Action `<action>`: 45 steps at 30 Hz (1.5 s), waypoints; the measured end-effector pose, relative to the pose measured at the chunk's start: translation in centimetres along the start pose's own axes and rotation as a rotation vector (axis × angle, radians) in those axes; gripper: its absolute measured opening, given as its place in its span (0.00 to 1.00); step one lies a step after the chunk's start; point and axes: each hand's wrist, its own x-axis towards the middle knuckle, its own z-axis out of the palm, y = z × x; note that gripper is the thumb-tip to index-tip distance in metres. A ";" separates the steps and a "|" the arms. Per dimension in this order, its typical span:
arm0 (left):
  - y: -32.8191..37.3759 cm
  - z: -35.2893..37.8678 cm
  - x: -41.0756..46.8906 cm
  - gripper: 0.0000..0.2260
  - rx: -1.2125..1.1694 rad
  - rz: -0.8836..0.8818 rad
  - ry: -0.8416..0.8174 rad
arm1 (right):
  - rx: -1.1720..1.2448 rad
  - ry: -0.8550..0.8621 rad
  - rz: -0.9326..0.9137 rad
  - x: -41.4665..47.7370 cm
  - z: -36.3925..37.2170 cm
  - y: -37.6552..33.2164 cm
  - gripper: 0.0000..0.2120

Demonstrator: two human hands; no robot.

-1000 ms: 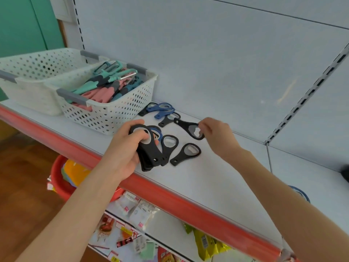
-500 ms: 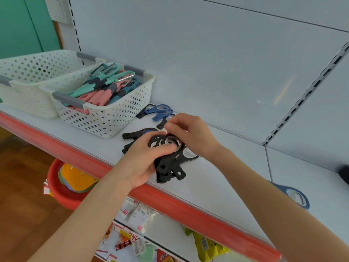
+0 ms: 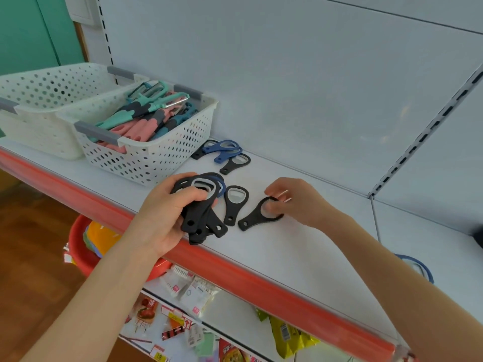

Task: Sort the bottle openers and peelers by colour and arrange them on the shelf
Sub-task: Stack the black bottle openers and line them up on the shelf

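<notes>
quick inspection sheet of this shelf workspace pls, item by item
surface: white shelf, red front edge
job's things: lone black opener flat on shelf; blue and black openers behind; peelers in basket
clutter: second basket; blue opener partly behind right arm
grippers: left hand grips black opener stack; right hand pinches second black opener
cables: nothing seen
surroundings: packets and red basin below
</notes>
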 end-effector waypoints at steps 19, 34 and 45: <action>0.4 -0.4 -0.2 0.16 0.000 0.014 0.041 | 0.284 0.099 -0.113 1.7 1.3 -6.9 0.03; 0.0 0.5 0.0 0.17 -0.026 0.133 0.146 | 0.349 0.041 0.282 -2.4 0.6 -5.3 0.07; -2.1 5.4 -0.9 0.21 -0.154 0.093 0.025 | 0.465 0.312 0.170 -7.3 2.7 -7.8 0.13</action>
